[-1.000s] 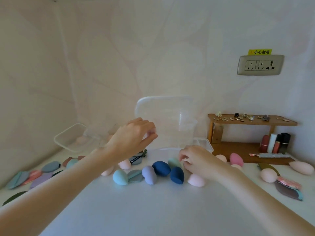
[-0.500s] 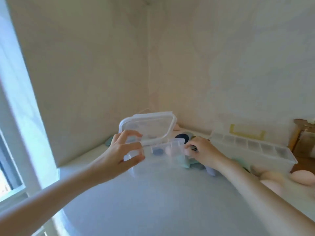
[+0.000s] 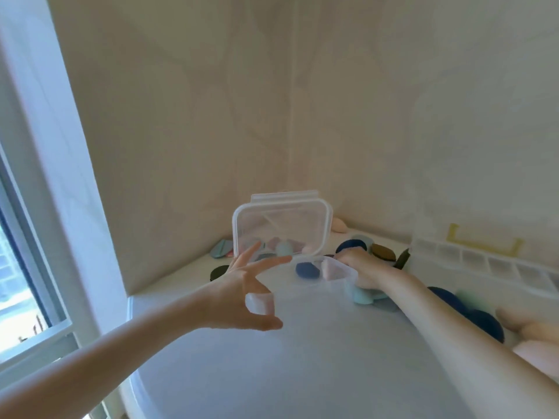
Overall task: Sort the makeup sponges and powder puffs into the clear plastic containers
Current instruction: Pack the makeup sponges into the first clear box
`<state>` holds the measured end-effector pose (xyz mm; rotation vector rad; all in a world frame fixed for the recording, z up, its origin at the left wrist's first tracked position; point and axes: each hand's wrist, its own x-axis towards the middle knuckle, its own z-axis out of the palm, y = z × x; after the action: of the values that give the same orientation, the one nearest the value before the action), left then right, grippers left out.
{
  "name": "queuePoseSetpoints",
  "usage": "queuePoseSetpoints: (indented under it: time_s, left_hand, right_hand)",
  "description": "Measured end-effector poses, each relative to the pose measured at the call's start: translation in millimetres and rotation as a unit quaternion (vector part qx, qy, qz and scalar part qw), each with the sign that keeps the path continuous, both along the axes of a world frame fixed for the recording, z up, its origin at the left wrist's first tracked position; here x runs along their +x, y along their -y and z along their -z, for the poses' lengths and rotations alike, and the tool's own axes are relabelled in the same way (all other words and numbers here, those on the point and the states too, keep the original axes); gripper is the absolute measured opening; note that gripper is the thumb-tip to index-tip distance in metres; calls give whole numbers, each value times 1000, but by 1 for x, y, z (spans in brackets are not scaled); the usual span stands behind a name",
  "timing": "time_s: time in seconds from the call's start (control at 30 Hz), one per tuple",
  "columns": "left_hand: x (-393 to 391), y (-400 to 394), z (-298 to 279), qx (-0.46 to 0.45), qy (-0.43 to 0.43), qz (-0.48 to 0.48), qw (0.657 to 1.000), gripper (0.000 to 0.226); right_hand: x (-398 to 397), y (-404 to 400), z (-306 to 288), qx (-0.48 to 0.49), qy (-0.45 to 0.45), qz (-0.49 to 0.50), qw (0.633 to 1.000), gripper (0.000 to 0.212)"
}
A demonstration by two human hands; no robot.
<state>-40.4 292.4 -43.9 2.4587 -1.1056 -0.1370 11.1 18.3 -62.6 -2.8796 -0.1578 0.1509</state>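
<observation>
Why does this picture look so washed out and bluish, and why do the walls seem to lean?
Head view: daylight from the window at the left tints the tabletop bluish; the wide-angle lens tilts the wall corner; the dark blue sponges at the right edge are blurred; the clear container almost vanishes against the pale surface.
</observation>
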Motion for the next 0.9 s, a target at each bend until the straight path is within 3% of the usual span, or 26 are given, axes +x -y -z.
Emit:
queuePoseSetpoints:
  time_s: [0.1, 0.17, 0.23, 0.33, 0.43, 0.5, 0.57, 0.63, 0.7, 0.77, 0.83, 0.9]
  left_hand:
    - [3, 1, 0, -11, -11, 10, 1000, 22]
    - [7, 3, 0, -5, -3, 22, 1000, 28]
    - [11, 5, -1, 8, -6, 34, 999, 30]
    - [14, 8, -2, 13, -10, 45, 999, 29]
    - [16, 10, 0, 13, -24, 54, 998, 23]
    - [18, 9, 1, 4, -9, 71, 997, 44]
    - [18, 8, 0, -70, -54, 61, 994, 53]
    - [20, 10, -2, -159, -95, 4, 983, 43]
    - [28, 12, 0, -158, -17, -47, 986, 38]
    - [36, 15, 5, -151, 52, -91, 983, 48]
    - [43, 16, 10, -157, 48, -117, 979, 57]
    - [47, 19, 14, -155, 37, -128, 979, 58]
  right_hand:
    - [-12, 3, -14, 142, 76, 39, 986, 26]
    - [-24, 8, -33, 246, 160, 71, 953, 20]
    - [-38, 10, -53, 289, 223, 72, 928, 19]
    - [-60, -2, -68, 321, 172, 24, 931, 22]
    - [-70, -16, -56, 220, 108, -24, 969, 20]
    - [-71, -18, -50, 186, 123, -11, 975, 17]
    - [-73, -18, -46, 201, 99, -4, 975, 15]
    - [-75, -19, -42, 158, 61, 0, 986, 13]
    - [-77, -21, -41, 126, 43, 4, 991, 13]
    - [-80, -27, -46, 69, 44, 0, 997, 14]
    - [-79, -38, -53, 12, 56, -10, 998, 12]
    - [-77, -57, -58, 21, 79, -27, 996, 15]
